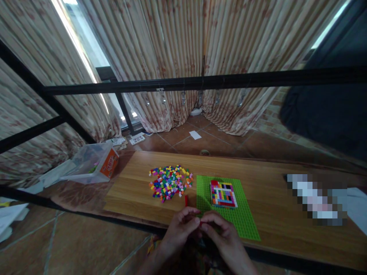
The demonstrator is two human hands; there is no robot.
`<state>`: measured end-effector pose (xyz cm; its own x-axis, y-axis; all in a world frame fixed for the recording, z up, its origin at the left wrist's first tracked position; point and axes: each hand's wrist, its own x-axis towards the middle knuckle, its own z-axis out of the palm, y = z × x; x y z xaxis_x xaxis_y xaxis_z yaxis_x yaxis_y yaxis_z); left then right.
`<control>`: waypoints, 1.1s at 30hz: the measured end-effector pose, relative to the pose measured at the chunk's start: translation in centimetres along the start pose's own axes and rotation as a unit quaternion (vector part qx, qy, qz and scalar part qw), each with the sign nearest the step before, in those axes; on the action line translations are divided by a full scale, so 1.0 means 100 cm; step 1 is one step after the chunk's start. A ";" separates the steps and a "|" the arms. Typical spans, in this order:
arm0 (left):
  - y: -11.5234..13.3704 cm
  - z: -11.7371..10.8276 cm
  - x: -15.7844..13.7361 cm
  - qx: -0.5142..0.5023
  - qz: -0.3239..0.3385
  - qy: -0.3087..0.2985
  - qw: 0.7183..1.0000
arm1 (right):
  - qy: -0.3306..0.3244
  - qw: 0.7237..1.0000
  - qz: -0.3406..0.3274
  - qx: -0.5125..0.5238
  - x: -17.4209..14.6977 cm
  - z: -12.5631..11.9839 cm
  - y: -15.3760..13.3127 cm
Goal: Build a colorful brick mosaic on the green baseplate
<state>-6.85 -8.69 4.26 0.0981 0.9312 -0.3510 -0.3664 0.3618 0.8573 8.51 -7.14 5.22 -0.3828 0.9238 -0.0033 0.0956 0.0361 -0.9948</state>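
- My left hand (184,224) and right hand (221,230) are nearly closed, fingertips meeting on a small red piece (201,224); I can't tell if it is one brick or two joined.
- That piece sits by the table's (132,198) near edge, so if my pinch slips, it could drop into my lap or onto the floor (78,244).
- Pressing too hard or crooked might make it spring out of my fingers.
- The red strip (186,200) lies loose just beyond my left hand; a careless knuckle could push it away.
- My right wrist could nudge the green board (246,219), shifting the block build (223,194) standing on it.
- A sweep leftward might scatter the brick pile (170,183).
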 end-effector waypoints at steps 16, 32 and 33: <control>0.008 -0.033 0.011 0.152 0.054 0.101 0.982 | 0.178 0.905 -0.142 -0.358 0.075 -0.071 0.018; 0.006 -0.036 0.013 0.187 0.027 0.094 0.978 | 0.179 0.924 -0.106 -0.320 0.087 -0.071 0.030; 0.005 -0.036 0.013 0.188 0.027 0.092 0.978 | 0.181 0.923 -0.110 -0.323 0.086 -0.071 0.030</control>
<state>-10.27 -7.42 2.84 -0.0923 0.9385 -0.3328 0.0021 0.3344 0.9424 11.99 3.60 2.91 -0.1370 0.9297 0.3420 0.6240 0.3491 -0.6991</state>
